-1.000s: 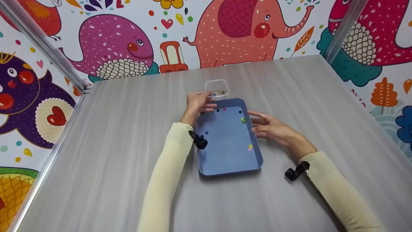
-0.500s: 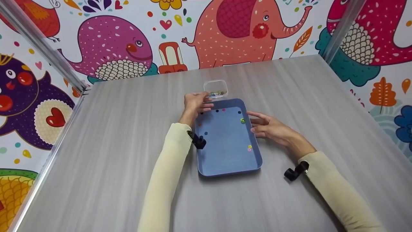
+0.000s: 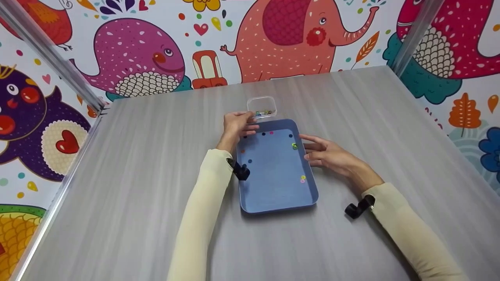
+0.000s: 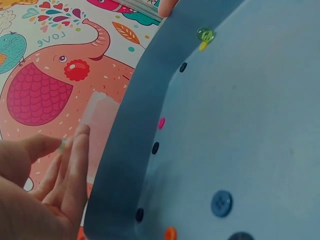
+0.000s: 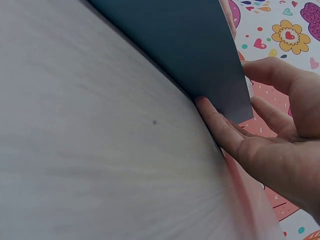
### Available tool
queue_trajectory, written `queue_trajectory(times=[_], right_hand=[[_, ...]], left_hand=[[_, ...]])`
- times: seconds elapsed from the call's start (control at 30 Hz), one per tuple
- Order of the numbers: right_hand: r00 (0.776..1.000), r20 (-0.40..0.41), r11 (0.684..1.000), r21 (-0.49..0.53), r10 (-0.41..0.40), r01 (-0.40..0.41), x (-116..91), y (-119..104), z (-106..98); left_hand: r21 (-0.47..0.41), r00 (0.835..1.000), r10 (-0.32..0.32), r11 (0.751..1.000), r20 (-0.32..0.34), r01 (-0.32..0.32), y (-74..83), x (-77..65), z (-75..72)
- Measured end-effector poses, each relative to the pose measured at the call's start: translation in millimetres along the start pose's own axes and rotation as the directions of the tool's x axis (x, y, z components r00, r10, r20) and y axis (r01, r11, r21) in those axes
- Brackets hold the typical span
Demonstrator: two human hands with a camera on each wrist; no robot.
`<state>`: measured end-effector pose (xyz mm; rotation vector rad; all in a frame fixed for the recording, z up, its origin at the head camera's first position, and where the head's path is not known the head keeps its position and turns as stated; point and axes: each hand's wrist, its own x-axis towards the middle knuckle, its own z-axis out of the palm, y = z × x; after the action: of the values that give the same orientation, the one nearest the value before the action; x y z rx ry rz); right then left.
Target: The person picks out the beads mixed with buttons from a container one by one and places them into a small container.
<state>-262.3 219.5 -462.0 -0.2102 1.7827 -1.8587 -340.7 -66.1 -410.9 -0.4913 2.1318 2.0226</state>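
Note:
My left hand (image 3: 237,124) is over the far left corner of a blue tray (image 3: 273,187), its fingertips at the near edge of a clear plastic box (image 3: 261,105). In the left wrist view, thumb and forefinger pinch a tiny pale green piece (image 4: 62,145); its kind is too small to tell. Several buttons lie in the tray, among them a blue button (image 4: 221,203), a pink button (image 4: 161,123) and an orange button (image 4: 171,233). A green glass marble (image 4: 205,34) sits by the tray wall. My right hand (image 3: 332,156) touches the tray's right outer wall with extended fingers.
Small colourful pieces (image 3: 265,112) lie inside the clear box, just beyond the tray. A yellow ring-like piece (image 3: 303,177) lies near the tray's right wall. The grey table (image 3: 156,156) meets a printed cartoon wall (image 3: 289,39) at the back.
My left fingertips have drawn back slightly leftward from the clear box, uncovering more of the pieces in it. The right hand and the tray stay in place.

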Motion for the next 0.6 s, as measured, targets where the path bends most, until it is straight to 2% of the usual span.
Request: queue_trajectory(times=[0.33, 0.6], right_hand=[[1.000, -0.001, 1.000, 0.001, 0.002, -0.002, -0.3, -0.1, -0.7], [1.000, -0.007, 1.000, 0.007, -0.001, 0.001, -0.2, -0.5, 0.3]], left_hand=[[0.004, 1.000, 0.006, 1.000, 0.005, -0.006, -1.5, 0.1, 0.6], [0.024, 0.998, 0.025, 0.999, 0.065, -0.027, -1.1, -2.3, 0.3]])
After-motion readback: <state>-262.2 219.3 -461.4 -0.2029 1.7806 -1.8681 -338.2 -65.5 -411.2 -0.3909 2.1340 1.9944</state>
